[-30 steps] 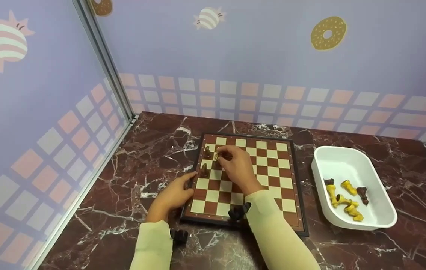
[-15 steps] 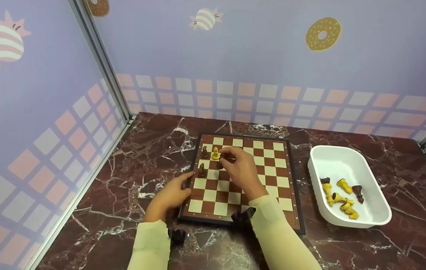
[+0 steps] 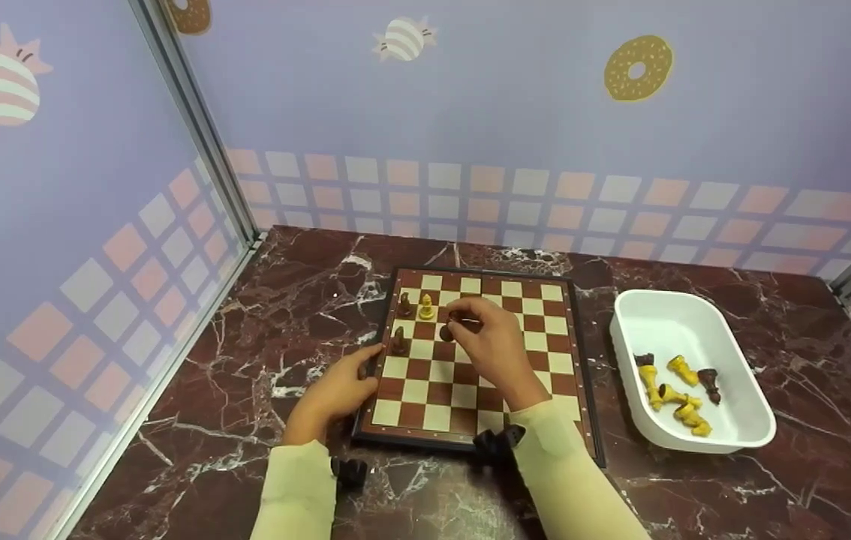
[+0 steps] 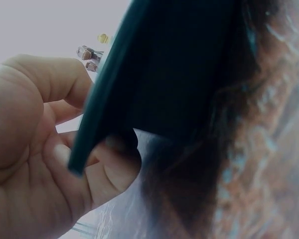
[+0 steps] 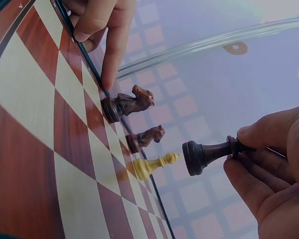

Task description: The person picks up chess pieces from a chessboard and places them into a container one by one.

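My right hand pinches a dark chess piece by its top between thumb and fingers, base toward the chessboard. In the right wrist view its base is raised off the squares; its head is hidden by the fingers. My left hand grips the board's left edge, with fingers above and below the rim in the left wrist view. Two dark knights stand upright in the left columns. Beside the farther knight stands a yellow bishop.
A white tub stands right of the board, with several yellow pieces and some dark ones lying in it. The marble-patterned table meets patterned walls at the back and left.
My right hand has drawn back rightward and toward me from the yellow bishop, which now shows fully. It carries the dark piece along. The left hand keeps its grip on the board.
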`<action>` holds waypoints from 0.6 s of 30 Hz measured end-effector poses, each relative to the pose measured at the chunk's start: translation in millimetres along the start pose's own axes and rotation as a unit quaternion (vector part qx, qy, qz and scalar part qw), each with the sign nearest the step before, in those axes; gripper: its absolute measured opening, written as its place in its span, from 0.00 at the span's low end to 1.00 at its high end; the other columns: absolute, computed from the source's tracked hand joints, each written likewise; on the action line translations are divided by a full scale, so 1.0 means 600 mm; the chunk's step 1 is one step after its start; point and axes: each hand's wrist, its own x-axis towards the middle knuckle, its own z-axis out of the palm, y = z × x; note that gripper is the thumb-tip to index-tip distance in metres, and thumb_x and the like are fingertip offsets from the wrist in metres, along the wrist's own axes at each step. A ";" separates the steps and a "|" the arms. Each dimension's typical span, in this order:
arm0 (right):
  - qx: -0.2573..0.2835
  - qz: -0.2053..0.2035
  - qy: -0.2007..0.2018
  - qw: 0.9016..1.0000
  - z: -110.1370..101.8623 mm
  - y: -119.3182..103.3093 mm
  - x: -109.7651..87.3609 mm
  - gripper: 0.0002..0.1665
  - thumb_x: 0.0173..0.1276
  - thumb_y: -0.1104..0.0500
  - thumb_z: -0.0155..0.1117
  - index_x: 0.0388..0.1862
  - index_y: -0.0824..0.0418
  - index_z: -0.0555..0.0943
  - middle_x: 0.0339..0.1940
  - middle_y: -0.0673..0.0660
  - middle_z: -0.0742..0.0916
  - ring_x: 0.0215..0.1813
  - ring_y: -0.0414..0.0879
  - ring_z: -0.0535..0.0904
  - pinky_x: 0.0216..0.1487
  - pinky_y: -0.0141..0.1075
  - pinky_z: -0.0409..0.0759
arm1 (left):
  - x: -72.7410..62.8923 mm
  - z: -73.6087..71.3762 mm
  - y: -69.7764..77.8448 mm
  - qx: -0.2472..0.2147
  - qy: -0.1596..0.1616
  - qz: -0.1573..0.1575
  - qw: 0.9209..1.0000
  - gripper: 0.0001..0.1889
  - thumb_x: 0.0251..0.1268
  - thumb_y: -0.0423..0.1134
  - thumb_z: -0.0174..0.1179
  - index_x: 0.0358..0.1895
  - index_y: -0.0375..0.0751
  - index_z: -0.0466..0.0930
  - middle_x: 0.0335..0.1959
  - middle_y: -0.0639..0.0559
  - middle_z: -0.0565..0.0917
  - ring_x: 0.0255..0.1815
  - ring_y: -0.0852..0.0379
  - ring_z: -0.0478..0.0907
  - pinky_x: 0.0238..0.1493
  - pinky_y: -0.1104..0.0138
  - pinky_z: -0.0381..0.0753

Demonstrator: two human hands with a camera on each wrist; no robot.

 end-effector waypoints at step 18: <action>0.001 -0.018 0.031 0.999 -0.042 -0.010 -0.021 0.14 0.70 0.72 0.70 0.54 0.67 0.87 0.50 0.62 0.89 0.54 0.56 0.88 0.58 0.47 0.85 | 0.001 -0.001 0.002 0.011 0.007 0.011 1.000 0.37 0.66 0.27 0.51 0.81 0.34 0.65 0.23 0.53 0.69 0.20 0.58 0.63 0.27 0.64 0.66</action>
